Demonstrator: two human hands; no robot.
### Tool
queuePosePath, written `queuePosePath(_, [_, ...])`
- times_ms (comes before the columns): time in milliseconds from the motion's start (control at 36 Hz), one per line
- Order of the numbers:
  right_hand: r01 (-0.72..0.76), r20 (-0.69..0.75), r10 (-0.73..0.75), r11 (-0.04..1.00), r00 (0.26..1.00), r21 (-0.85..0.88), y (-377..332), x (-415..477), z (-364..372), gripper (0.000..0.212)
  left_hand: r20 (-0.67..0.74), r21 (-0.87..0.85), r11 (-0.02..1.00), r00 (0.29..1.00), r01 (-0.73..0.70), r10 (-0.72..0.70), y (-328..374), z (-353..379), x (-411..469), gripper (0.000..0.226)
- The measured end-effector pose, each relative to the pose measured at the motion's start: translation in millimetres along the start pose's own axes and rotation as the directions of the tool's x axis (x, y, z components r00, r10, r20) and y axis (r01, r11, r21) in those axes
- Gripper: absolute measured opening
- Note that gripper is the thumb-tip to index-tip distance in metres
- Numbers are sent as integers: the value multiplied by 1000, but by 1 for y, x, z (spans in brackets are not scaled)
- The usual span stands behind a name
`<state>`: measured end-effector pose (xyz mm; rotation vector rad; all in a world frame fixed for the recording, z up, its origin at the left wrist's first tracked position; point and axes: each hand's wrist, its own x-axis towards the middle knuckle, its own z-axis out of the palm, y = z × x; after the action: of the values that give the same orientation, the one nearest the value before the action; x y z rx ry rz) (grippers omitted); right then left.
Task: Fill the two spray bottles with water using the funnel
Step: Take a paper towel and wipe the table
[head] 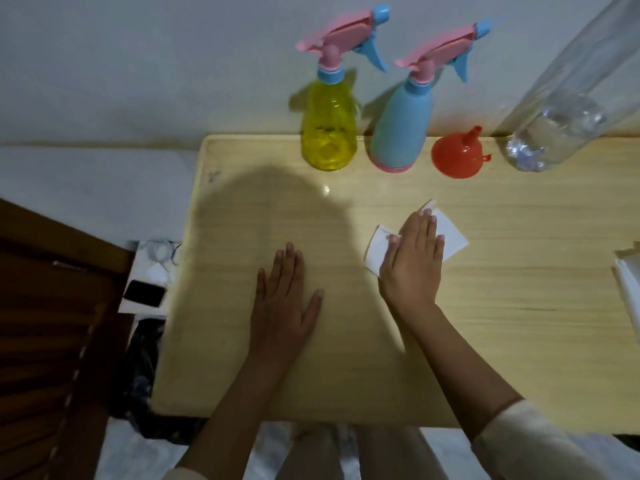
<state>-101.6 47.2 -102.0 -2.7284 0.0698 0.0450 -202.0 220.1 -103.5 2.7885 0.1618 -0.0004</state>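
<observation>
Where paper (pixel 451 236) lies, right hand (pixel 412 268) presses.

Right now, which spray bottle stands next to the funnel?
The blue spray bottle: the orange funnel sits just right of it, while the yellow spray bottle stands farther left.

- A white wall (pixel 138 64) is rising behind the table's far edge.
- A pale wooden table (pixel 485 323) is filling the middle, its right half catching bright light.
- A rounded shadow (pixel 277 209) is darkening the table's left half.
- Dark brown slatted wooden furniture (pixel 45 323) is standing at the left.
- A pale mottled floor (pixel 121 452) is showing below.
</observation>
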Motion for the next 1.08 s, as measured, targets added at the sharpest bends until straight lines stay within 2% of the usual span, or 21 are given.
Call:
queuePosePath(139, [-4, -36, 6, 999, 999, 48, -56, -18, 26, 56, -76, -27, 991, 989, 128, -129, -61, -20, -17, 70])
queuePosePath(250, [54, -43, -51, 996, 998, 72, -100, -19, 46, 54, -108, -64, 976, 971, 206, -212, -103, -32, -14, 69])
queuePosePath(417, [53, -56, -49, 996, 997, 66, -141, 1, 64, 55, -127, -73, 980, 973, 187, -195, -119, -33, -3, 63])
queuePosePath(611, [101, -19, -100, 993, 995, 55, -148, 5, 63, 60, -142, -112, 978, 971, 176, -191, -121, -30, -3, 63])
queuePosePath(722, [-90, -42, 89, 996, 995, -20, -141, 6, 58, 72, -142, -120, 978, 972, 172, -188, -122, -29, -3, 62])
queuePosePath(778, [-116, -33, 115, 992, 993, -50, -143, 6, 61, 69, -144, -128, 977, 971, 171, -189, -121, -29, -3, 61])
queuePosePath(889, [-43, -36, 43, 999, 998, -8, -151, 6, 65, 58, -149, -132, 976, 970, 175, -194, -121, -28, -4, 61])
queuePosePath(1083, [66, -55, -66, 998, 996, 7, -154, 8, 70, 54, -155, -148, 973, 967, 178, -200, -121, -27, -3, 61])
